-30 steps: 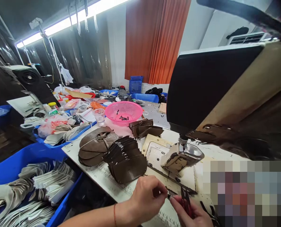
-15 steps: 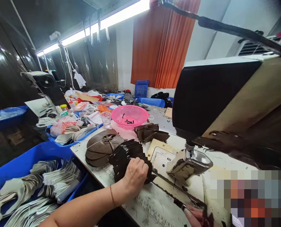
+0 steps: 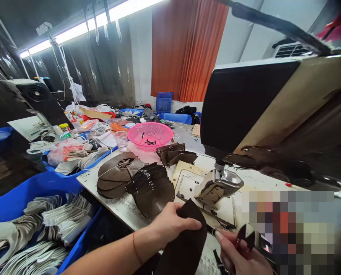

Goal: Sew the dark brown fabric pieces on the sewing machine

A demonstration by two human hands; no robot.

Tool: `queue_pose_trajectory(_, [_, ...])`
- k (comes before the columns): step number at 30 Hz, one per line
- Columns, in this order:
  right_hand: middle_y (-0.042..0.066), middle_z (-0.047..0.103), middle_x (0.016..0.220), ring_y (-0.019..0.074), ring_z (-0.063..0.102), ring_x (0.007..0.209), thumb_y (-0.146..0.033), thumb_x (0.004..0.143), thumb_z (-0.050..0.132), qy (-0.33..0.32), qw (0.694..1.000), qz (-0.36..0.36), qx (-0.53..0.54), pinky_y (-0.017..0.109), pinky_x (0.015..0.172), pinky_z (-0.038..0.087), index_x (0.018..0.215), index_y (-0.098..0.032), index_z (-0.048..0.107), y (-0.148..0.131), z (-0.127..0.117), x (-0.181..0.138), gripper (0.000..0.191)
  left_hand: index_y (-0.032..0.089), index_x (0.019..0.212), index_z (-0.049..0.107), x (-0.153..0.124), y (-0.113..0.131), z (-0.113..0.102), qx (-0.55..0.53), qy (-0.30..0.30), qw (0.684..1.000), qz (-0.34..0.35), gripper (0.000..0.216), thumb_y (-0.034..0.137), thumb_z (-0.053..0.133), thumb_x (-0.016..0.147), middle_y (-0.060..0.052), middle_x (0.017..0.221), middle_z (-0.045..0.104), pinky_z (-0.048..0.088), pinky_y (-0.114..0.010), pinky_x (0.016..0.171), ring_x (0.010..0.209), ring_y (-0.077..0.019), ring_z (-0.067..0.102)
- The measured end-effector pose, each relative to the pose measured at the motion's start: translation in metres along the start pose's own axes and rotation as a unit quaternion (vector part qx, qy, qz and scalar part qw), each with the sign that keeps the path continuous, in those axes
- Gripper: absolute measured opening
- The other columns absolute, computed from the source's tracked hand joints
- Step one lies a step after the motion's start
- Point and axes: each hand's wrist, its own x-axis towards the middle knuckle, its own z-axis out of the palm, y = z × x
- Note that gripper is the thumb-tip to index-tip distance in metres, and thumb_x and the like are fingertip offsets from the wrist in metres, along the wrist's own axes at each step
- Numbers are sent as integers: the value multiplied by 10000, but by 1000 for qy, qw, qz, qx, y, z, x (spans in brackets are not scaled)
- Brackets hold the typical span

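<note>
My left hand grips a dark brown, leather-like piece, thumb on top, in front of the sewing machine. At that piece's right edge, the fingertips of my right hand pinch a small dark strip. Red-handled scissors with dark pointed blades sit in the same hand; its fingers partly hide them. Left of the machine's foot lies a fanned stack of brown pieces. Beside it is a bundle of rounded brown pieces tied with a cord.
The sewing machine head overhangs the right of the table. Behind the stacks stands a pink basket with small black strips, near a clear plastic cup. More brown pieces lie beside the basket. A blue bin of pale cut pieces is at lower left.
My left hand has left the fanned stack and moved right and nearer, now holding one brown piece. My right hand has risen further into view beside it. The camera view has shifted right.
</note>
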Motion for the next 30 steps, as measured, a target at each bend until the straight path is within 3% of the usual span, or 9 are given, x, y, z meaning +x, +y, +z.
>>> queue_pose_trajectory(4, [-18,530,484,106,432,418,-482,565,820,-34,999,22,-29,237,367,376,715,-142,699,-7,-2,-2,391,89,800,716,-2,0,4,8,-4,1000,17,391,324,834,511,-46,744,681,453,-249,626,598,-115,557])
queue_pose_trajectory(10, [1,567,504,134,505,462,-481,543,820,-20,997,-13,-72,247,433,442,686,-149,694,-15,1,0,383,88,866,709,-3,2,7,9,9,1000,23,444,283,829,487,-69,815,702,471,-287,695,667,-146,582])
queue_pose_trajectory(16, [26,610,545,165,559,528,-472,532,821,-31,997,-14,-62,265,481,475,652,-163,685,-20,3,-2,359,86,832,707,-2,0,7,32,15,999,20,367,247,792,513,-60,782,696,460,-270,644,622,-129,560])
queue_pose_trajectory(25, [-63,421,433,49,322,391,-508,531,834,-44,998,41,17,193,365,251,649,-136,679,-27,12,-7,420,97,747,678,2,7,4,39,-6,999,8,302,249,790,511,-4,664,626,411,-228,569,563,-97,507])
queue_pose_trajectory(30, [-71,418,446,49,327,410,-500,471,864,-51,994,80,51,186,389,233,642,-138,658,-29,14,-6,451,92,752,674,3,9,3,54,-24,998,19,304,254,793,523,-4,669,621,401,-221,578,575,-95,496])
